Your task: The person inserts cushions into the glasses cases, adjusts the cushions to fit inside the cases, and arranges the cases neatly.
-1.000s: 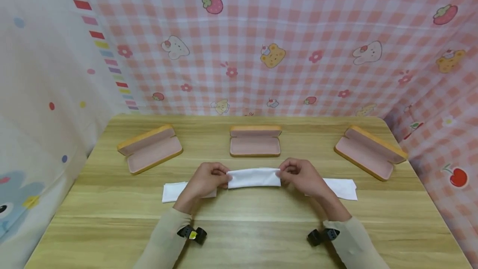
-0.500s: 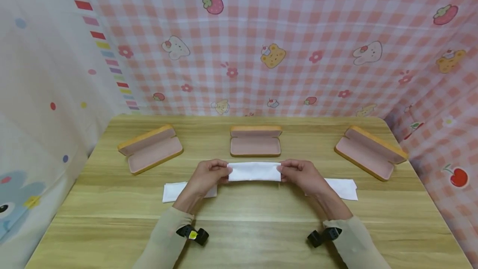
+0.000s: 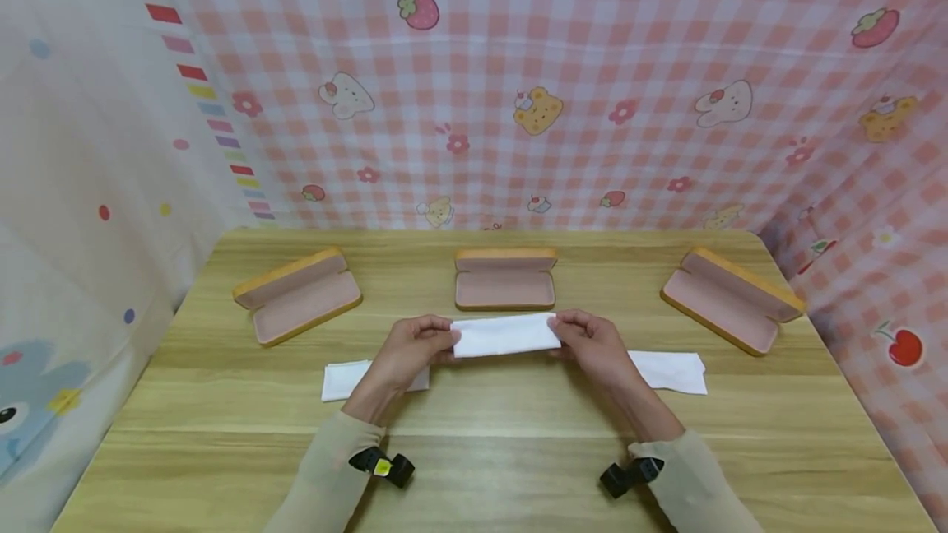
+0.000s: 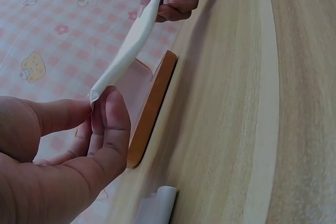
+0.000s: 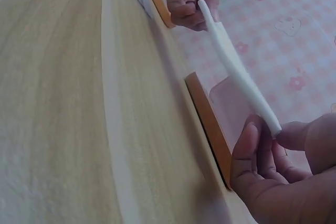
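Observation:
A folded white cloth [image 3: 507,336] is stretched between the two hands, held above the table. The left hand [image 3: 416,350] pinches its left end between thumb and fingers; the right hand [image 3: 594,345] pinches the other end, which sits slightly higher in the head view. Seen edge-on in the left wrist view, the cloth [image 4: 128,48] looks like a thin folded strip off the tabletop. Just behind it stands an open glasses case [image 3: 505,289] with a pink lining. Another folded white cloth [image 3: 344,381] lies partly behind the left wrist, and a third white cloth [image 3: 672,372] beside the right wrist.
An open glasses case [image 3: 307,303] stands angled at the back left of the wooden table [image 3: 474,467]. Its twin, a third open case [image 3: 726,307], is angled at the back right. A pink checked curtain [image 3: 474,105] hangs behind the table.
Both hands have raised the cloth slightly and turned its broad face up toward the head camera. Lately the right end has risen, so the cloth tilts. The cases have stayed put.

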